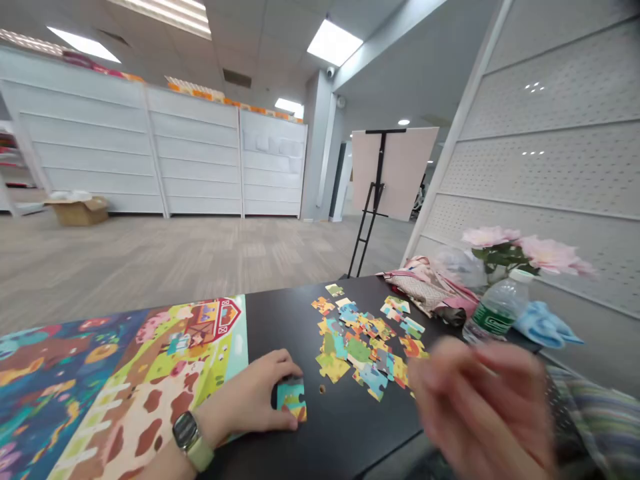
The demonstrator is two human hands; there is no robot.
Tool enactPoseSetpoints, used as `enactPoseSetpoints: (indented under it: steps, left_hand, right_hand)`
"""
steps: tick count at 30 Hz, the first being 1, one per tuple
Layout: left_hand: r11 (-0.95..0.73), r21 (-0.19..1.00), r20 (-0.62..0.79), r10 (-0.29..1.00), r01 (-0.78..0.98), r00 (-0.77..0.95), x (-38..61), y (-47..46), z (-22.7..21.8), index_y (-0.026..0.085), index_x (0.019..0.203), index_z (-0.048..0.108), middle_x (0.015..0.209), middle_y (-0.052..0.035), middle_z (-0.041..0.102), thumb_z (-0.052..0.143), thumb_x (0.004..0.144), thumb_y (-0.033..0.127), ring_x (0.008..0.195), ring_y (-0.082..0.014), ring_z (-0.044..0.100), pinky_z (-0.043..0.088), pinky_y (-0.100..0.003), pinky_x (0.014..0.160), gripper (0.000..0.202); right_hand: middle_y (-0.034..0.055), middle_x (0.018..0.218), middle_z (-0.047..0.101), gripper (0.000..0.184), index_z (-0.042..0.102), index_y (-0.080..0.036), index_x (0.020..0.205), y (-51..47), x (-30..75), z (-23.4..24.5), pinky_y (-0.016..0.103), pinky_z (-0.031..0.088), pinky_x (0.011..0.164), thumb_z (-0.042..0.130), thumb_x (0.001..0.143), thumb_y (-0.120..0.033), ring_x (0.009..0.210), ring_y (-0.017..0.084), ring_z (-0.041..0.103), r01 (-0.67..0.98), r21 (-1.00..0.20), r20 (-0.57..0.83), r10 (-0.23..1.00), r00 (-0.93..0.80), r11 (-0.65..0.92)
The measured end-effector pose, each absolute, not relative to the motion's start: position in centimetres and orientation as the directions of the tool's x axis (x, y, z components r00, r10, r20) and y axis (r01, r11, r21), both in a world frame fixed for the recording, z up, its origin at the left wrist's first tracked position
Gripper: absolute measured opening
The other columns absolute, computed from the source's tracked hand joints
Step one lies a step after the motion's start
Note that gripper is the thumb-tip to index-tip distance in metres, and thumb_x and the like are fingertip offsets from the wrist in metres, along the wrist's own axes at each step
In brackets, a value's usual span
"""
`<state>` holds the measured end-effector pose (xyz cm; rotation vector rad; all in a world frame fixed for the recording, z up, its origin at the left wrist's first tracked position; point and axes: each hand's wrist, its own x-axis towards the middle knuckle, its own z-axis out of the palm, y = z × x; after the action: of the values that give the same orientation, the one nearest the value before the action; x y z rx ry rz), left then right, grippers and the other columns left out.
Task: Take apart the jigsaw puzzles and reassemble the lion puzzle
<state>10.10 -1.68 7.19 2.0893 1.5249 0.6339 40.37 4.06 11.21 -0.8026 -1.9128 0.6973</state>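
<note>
My left hand [265, 393], with a watch [186, 430] on its wrist, rests on the black table with thumb and fingers closed around a puzzle piece [291, 399]. That piece has blue, green and orange on it. To its right lies a loose pile of puzzle pieces [358, 349], several overlapping and some apart at the edges. My right hand [483, 400] is raised in front of the camera, to the right of the pile. Motion blurs its fingers, so I cannot tell whether they hold anything.
Illustrated farm and sea sheets [200, 347] cover the table's left side. On the right stand a water bottle [500, 307] and pink flowers [550, 253], beside a patterned cloth bag [430, 287] and a blue cloth [545, 325]. An easel [373, 200] stands behind the table.
</note>
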Motion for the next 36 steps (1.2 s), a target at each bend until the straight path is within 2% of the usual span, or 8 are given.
enactPoseSetpoints:
  steps: [5,9,18,23,25,28,31,36]
  left_hand:
    - [-0.31,0.614,0.126,0.946,0.726,0.297,10.5,-1.4,6.4,0.026,0.113,0.066,0.11,-0.0015,0.059,0.089,0.062,0.047,0.099,-0.023,0.059,0.047,-0.029,0.088,0.059]
    - [-0.365,0.605,0.168,0.927,0.708,0.335,10.8,-1.2,5.7,0.028,0.111,0.066,0.108,-0.0008,0.06,0.089,0.059,0.053,0.096,-0.0223,0.06,0.047,-0.029,0.086,0.062]
    - [-0.348,0.497,0.144,0.936,0.795,0.32,8.9,-0.9,6.4,0.029,0.11,0.066,0.104,0.0,0.063,0.088,0.058,0.062,0.092,-0.0223,0.06,0.045,-0.029,0.081,0.066]
    - [-0.31,0.499,0.151,0.951,0.809,0.271,8.4,-0.6,6.3,0.024,0.101,0.062,0.101,-0.0004,0.063,0.089,0.054,0.061,0.089,-0.0212,0.057,0.043,-0.028,0.075,0.065]
    - [-0.303,0.497,0.143,0.953,0.813,0.268,8.4,-0.5,6.2,0.024,0.101,0.061,0.102,-0.0002,0.063,0.09,0.054,0.061,0.089,-0.0205,0.057,0.043,-0.027,0.076,0.066]
    - [-0.297,0.486,0.131,0.955,0.822,0.267,8.3,-0.5,6.4,0.024,0.102,0.06,0.102,0.0002,0.063,0.09,0.054,0.06,0.089,-0.0203,0.057,0.043,-0.027,0.076,0.067]
    - [-0.295,0.491,0.139,0.955,0.82,0.26,8.0,-0.5,6.5,0.024,0.102,0.06,0.102,-0.0001,0.062,0.091,0.054,0.058,0.088,-0.0205,0.057,0.042,-0.027,0.073,0.067]
    - [-0.316,0.495,0.179,0.949,0.81,0.261,7.5,-0.4,6.2,0.024,0.101,0.061,0.098,0.0002,0.062,0.092,0.053,0.057,0.084,-0.0195,0.057,0.041,-0.026,0.069,0.067]
  right_hand:
    - [0.0092,0.114,0.071,0.044,0.066,-0.023,0.116,10.3,35.1,9.4,0.051,0.047,0.102,0.065,0.08,-0.047,0.114,0.032,0.062,0.486,-0.651,0.364,0.802,-0.474,0.583]
    - [0.0119,0.125,0.067,0.045,0.065,-0.019,0.118,11.9,35.2,6.4,0.052,0.041,0.108,0.066,0.076,-0.036,0.121,0.033,0.058,0.643,-0.504,0.192,0.8,-0.568,0.577]
    - [0.009,0.126,0.067,0.054,0.053,-0.024,0.138,11.0,35.7,6.5,0.039,0.052,0.1,0.057,0.084,-0.027,0.109,0.024,0.067,0.434,-0.583,0.177,0.628,-0.757,0.687]
    - [0.0092,0.159,0.037,0.06,0.035,-0.025,0.153,11.2,34.7,6.6,0.042,0.04,0.115,0.043,0.094,-0.025,0.136,0.023,0.05,0.303,-0.635,0.157,0.502,-0.85,0.711]
    - [0.0096,0.156,0.042,0.051,0.045,-0.023,0.146,11.3,34.0,6.9,0.047,0.034,0.119,0.041,0.096,-0.027,0.142,0.025,0.043,0.338,-0.563,0.188,0.515,-0.836,0.754]
    - [0.0093,0.138,0.06,0.042,0.062,-0.024,0.127,10.5,33.0,7.6,0.051,0.035,0.117,0.061,0.087,-0.037,0.134,0.03,0.049,0.411,-0.463,0.161,0.53,-0.832,0.786]
    - [0.0084,0.124,0.066,0.047,0.066,-0.024,0.119,8.9,32.3,8.1,0.047,0.044,0.109,0.074,0.074,-0.033,0.121,0.031,0.058,0.438,-0.468,0.09,0.535,-0.84,0.767]
    - [0.0086,0.13,0.061,0.048,0.063,-0.025,0.122,7.6,32.1,7.7,0.043,0.042,0.111,0.062,0.074,-0.019,0.125,0.028,0.054,0.369,-0.502,0.102,0.477,-0.873,0.782]
